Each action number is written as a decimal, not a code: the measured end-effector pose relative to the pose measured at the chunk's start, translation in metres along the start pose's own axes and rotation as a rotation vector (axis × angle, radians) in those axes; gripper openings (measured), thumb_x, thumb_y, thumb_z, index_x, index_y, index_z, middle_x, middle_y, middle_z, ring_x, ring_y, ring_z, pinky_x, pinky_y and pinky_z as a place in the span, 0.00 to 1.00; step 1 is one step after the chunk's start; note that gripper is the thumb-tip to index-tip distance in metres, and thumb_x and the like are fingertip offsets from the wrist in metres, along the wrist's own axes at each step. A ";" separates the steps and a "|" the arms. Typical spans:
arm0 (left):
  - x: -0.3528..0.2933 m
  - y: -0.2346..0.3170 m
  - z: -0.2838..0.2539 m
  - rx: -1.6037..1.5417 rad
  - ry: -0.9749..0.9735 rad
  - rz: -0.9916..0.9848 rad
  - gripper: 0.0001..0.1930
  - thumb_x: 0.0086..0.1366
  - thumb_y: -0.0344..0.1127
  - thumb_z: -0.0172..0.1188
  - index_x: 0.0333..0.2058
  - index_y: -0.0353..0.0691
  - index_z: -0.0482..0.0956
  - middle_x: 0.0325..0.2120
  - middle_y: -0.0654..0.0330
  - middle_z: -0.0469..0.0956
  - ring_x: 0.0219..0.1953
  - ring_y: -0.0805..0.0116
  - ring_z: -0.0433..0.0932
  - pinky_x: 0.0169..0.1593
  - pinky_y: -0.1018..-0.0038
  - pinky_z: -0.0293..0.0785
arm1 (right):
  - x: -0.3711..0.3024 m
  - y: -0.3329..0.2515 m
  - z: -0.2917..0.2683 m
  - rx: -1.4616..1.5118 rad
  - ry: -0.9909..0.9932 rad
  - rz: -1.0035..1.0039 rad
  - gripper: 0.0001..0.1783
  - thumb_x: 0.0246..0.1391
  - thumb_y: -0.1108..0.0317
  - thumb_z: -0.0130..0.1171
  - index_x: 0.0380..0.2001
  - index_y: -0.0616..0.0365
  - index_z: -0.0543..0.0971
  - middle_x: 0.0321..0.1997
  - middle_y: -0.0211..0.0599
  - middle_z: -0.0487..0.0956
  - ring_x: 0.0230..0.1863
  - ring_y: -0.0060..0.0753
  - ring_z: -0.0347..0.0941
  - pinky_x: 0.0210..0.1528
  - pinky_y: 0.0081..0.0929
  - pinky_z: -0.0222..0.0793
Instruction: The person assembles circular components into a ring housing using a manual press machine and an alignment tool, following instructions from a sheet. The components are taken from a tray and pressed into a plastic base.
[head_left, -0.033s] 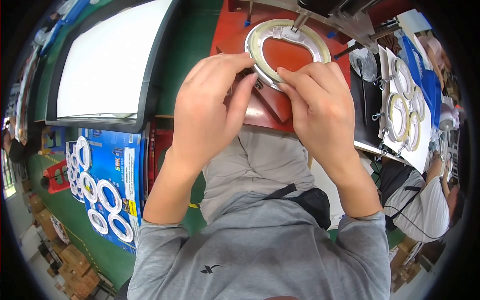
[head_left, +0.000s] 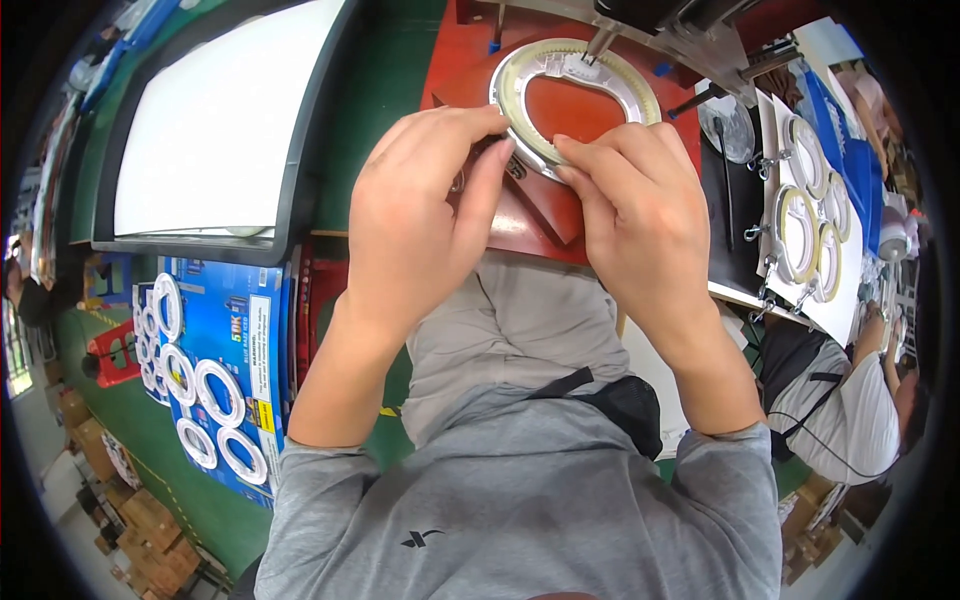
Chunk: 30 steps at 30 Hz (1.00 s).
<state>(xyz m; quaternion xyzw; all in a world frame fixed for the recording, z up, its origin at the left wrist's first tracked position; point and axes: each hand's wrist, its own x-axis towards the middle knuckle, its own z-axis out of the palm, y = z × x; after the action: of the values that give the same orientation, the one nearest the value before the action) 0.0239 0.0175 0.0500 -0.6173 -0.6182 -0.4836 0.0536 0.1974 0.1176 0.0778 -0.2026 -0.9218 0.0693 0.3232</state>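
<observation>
Lying just beyond the right hand (head_left: 648,205), over a red table (head_left: 515,228), a ring (head_left: 512,85) is pinched at its near rim by thumb and forefinger. Its left rim is met by the left hand (head_left: 425,195), whose grip cannot be told. Other fingers are mostly hidden; beyond, a machine (head_left: 690,38) is cut off above.
</observation>
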 end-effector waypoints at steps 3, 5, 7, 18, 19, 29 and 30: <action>0.004 0.002 0.005 0.041 0.014 -0.097 0.10 0.63 0.26 0.70 0.42 0.34 0.84 0.40 0.54 0.85 0.38 0.62 0.85 0.43 0.72 0.80 | 0.001 -0.001 0.000 0.011 0.007 -0.002 0.11 0.48 0.78 0.70 0.38 0.61 0.87 0.32 0.37 0.79 0.36 0.42 0.74 0.39 0.36 0.72; 0.011 -0.001 0.015 0.055 0.059 -0.101 0.09 0.62 0.28 0.70 0.41 0.33 0.84 0.38 0.55 0.85 0.37 0.63 0.84 0.41 0.73 0.80 | 0.001 -0.002 -0.001 0.005 -0.001 0.002 0.11 0.48 0.78 0.70 0.38 0.61 0.87 0.32 0.37 0.79 0.35 0.42 0.74 0.39 0.36 0.72; 0.017 -0.001 0.022 0.042 0.087 -0.162 0.11 0.63 0.30 0.71 0.42 0.34 0.85 0.40 0.53 0.85 0.37 0.65 0.84 0.42 0.73 0.80 | 0.002 -0.002 -0.001 0.000 -0.010 0.005 0.11 0.49 0.78 0.70 0.38 0.61 0.87 0.32 0.36 0.79 0.35 0.42 0.73 0.39 0.35 0.72; 0.016 -0.011 0.037 -0.209 0.087 -0.268 0.10 0.66 0.27 0.64 0.45 0.38 0.89 0.50 0.51 0.85 0.49 0.65 0.86 0.53 0.73 0.81 | -0.007 0.008 -0.002 -0.089 -0.130 -0.028 0.16 0.48 0.74 0.68 0.44 0.56 0.86 0.40 0.30 0.80 0.43 0.36 0.74 0.43 0.34 0.67; 0.017 -0.011 0.036 -0.221 0.090 -0.248 0.10 0.66 0.26 0.64 0.45 0.38 0.89 0.50 0.51 0.85 0.48 0.65 0.86 0.52 0.74 0.82 | -0.006 0.010 -0.003 -0.082 -0.135 -0.030 0.16 0.48 0.74 0.68 0.44 0.56 0.86 0.40 0.30 0.80 0.43 0.36 0.74 0.43 0.34 0.67; 0.024 -0.013 0.029 -0.107 0.038 -0.216 0.09 0.59 0.26 0.65 0.39 0.39 0.89 0.44 0.49 0.87 0.45 0.55 0.86 0.48 0.67 0.83 | 0.012 0.040 0.017 -0.137 -0.161 0.181 0.33 0.72 0.53 0.54 0.68 0.69 0.68 0.72 0.61 0.68 0.73 0.59 0.65 0.72 0.41 0.61; 0.025 -0.013 0.027 -0.062 0.050 -0.152 0.09 0.60 0.26 0.65 0.38 0.39 0.89 0.44 0.49 0.87 0.46 0.54 0.86 0.48 0.66 0.83 | 0.013 0.040 0.016 -0.137 -0.170 0.184 0.33 0.72 0.53 0.54 0.68 0.69 0.68 0.72 0.61 0.68 0.73 0.59 0.65 0.72 0.41 0.61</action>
<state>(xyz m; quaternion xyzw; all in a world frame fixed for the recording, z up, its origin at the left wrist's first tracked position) 0.0217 0.0566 0.0454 -0.5576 -0.6465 -0.5205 0.0132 0.1912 0.1599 0.0624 -0.3013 -0.9259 0.0526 0.2216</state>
